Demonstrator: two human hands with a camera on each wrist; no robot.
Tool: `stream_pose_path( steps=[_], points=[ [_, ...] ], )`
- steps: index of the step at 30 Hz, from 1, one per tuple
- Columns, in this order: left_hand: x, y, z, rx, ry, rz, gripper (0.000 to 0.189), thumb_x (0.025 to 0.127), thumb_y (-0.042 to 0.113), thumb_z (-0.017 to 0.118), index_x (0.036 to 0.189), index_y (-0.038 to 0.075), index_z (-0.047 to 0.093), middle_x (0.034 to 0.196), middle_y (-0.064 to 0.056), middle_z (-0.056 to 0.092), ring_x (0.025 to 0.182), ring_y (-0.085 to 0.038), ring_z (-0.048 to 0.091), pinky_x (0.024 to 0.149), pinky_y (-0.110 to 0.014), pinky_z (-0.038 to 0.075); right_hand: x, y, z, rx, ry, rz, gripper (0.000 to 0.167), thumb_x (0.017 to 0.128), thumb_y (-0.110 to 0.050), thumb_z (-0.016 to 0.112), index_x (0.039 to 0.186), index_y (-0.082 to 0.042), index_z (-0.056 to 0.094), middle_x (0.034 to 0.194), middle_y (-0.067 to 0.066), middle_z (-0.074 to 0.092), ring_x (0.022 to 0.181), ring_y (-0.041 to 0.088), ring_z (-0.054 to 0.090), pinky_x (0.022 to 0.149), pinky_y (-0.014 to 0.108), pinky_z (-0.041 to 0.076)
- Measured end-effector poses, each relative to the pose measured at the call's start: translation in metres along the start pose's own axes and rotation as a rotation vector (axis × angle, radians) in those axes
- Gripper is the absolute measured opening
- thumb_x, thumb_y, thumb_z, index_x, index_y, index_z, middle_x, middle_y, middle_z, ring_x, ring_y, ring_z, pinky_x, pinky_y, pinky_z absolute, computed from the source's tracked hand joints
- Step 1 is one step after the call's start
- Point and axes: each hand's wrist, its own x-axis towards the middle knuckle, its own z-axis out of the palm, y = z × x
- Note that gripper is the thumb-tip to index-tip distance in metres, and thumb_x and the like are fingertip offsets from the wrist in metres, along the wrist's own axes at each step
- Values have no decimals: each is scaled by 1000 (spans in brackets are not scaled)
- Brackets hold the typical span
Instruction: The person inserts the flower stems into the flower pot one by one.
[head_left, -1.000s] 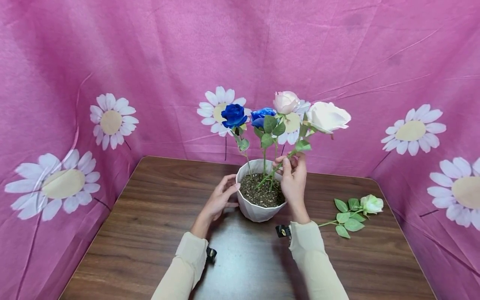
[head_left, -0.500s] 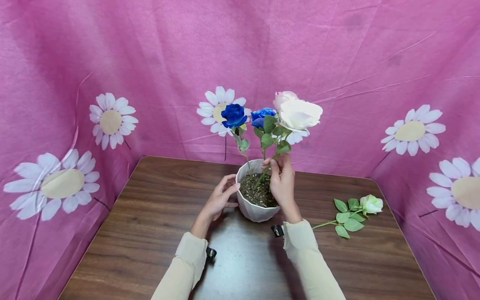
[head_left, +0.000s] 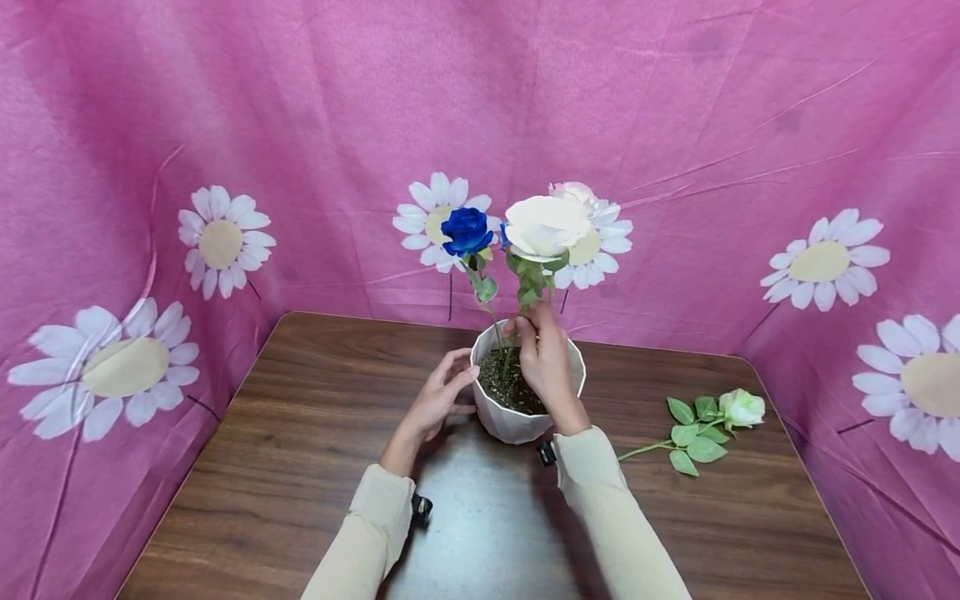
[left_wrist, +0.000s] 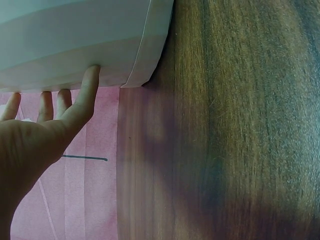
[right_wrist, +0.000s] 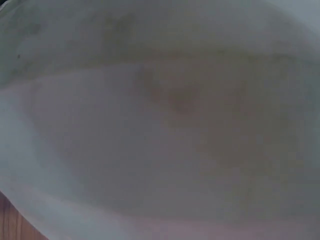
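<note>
A faceted white flowerpot (head_left: 517,427) filled with dark soil (head_left: 498,385) stands on the table. My left hand (head_left: 435,396) steadies its left side; in the left wrist view the fingertips of that hand (left_wrist: 47,132) press on the pot wall (left_wrist: 70,45), fairly straight. Over the soil, my right hand (head_left: 551,362) pinches the stem of a white rose (head_left: 546,227), whose lower end meets the soil. A blue rose (head_left: 467,232) stands upright at the left of the pot. Behind the white bloom are a pale pink rose (head_left: 574,192) and a mostly hidden second blue rose. Pot wall (right_wrist: 150,150), blurred, fills the right wrist view.
A pale green-white rose (head_left: 742,409) with leaves lies on the wooden table (head_left: 300,467), right of the pot. Pink cloth (head_left: 337,100) printed with large daisies surrounds the table at the back and sides.
My right hand has moved left over the pot, bringing the white rose from the right to the middle, more upright and now in front of the second blue rose. My left hand stays put.
</note>
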Motion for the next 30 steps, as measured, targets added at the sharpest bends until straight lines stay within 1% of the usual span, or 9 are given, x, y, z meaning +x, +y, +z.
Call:
stream_pose_path(
  steps=[2,4,5,8,12,17,21,27,30],
  points=[
    [0,0,0,1,4,-1,44,103,16,57,144,7,45,128,-17,48,115,-30,53,85,-66,55,1,2,3,-37,-4,-31,7,99,4,57,106,3,56,79,12,70,67,27,65,60,40,56],
    [0,0,0,4,9,4,44,103,16,57,144,7,45,127,-17,49,115,-30,53,84,-66,56,3,3,5,-51,-12,-49,10,100,3,58,110,3,56,78,11,69,64,26,64,57,41,54],
    [-1,0,0,5,10,4,44,103,16,57,144,7,45,127,-17,48,115,-30,52,84,-65,56,4,3,5,-45,-17,-49,10,100,2,57,110,2,56,77,10,69,64,25,64,57,39,53],
    [-1,0,0,9,9,2,44,103,16,57,144,7,45,128,-18,48,116,-31,52,84,-65,56,4,3,5,-31,-33,-36,9,100,2,56,109,0,56,76,9,68,62,22,64,53,32,50],
    [0,0,0,11,5,0,44,103,16,57,144,6,45,129,-18,48,116,-31,52,85,-66,56,4,2,4,-33,-51,-11,7,101,2,56,108,0,56,76,9,69,62,21,64,52,29,49],
    [2,0,0,7,7,0,44,103,16,57,144,6,45,128,-17,48,116,-28,52,85,-66,55,5,2,2,-46,-60,-12,5,100,2,58,104,1,57,76,8,70,62,21,63,53,33,51],
    [2,0,0,10,4,0,44,103,16,57,145,6,44,128,-17,48,116,-28,51,85,-66,55,4,3,1,-83,-60,-19,6,98,4,59,101,-1,58,76,7,70,63,21,63,56,38,53],
    [1,1,0,9,1,1,44,103,16,56,144,6,44,127,-17,48,115,-28,52,86,-66,55,4,2,2,-111,-105,5,6,99,1,58,100,-5,59,75,3,70,59,17,60,54,37,51],
    [0,2,0,8,0,3,44,103,16,56,144,5,44,127,-17,48,115,-28,52,86,-66,55,4,1,2,-121,-125,14,6,100,-1,58,99,-7,58,75,2,71,61,18,62,57,38,52]
  ],
)
